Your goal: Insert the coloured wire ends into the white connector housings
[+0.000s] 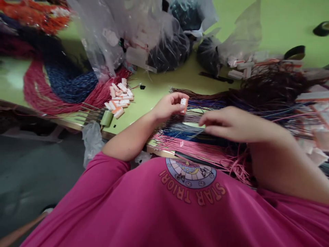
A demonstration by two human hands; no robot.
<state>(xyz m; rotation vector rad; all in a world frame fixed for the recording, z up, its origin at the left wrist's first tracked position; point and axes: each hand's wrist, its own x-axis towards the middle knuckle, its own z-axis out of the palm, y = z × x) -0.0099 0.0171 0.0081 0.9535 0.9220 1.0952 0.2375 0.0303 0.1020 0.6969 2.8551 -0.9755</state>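
While your left hand (168, 107) pinches a small white plug (183, 103) between fingertips above the table edge, your right hand (226, 125) lies loosely curled on the spread wires (180, 132); whether it grips one you cannot tell. Pink wires (195, 151) run beside it. Farther left sit a pile of plugs (119, 99) and red and blue coils (64, 85), with plastic bags (144, 37) behind, on the green table (282, 24).

The left hand (168, 106) is raised on a bent bare forearm, fingers curled and pinched shut at the tips. The right hand (226, 125) is held lower, palm down (slightly blurred), fingers extended leftward and gathered loosely; whether anything is gripped cannot be told.
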